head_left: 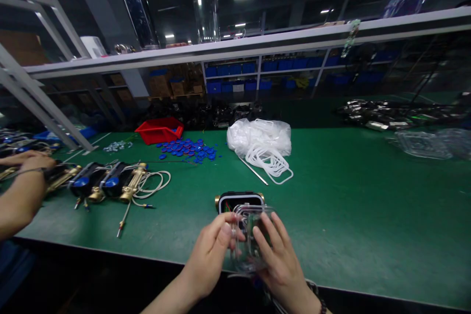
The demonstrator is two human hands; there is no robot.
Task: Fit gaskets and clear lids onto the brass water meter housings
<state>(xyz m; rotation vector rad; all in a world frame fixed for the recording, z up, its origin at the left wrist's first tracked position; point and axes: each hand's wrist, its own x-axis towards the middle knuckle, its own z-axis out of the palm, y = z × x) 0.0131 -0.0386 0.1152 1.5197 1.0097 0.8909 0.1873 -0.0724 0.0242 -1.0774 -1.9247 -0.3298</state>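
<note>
Between my two hands is a clear plastic cover (243, 255), tilted up near the front edge of the bench. My left hand (209, 250) grips its left side between thumb and fingers. Around its right side my right hand (277, 255) is closed, fingers lying across the clear face. Just behind the cover sits a black meter housing (241, 196) with a pale rim and brass ends, its open top showing coloured wires. The cover and my hands hide its front part.
A co-worker's arm (22, 196) reaches in at left beside brass meters with blue caps (112, 182). Farther back are a red bin (160, 130), blue discs (189, 148), a plastic bag (259, 136) and white tubing (267, 159). Clear covers (423, 143) lie at right.
</note>
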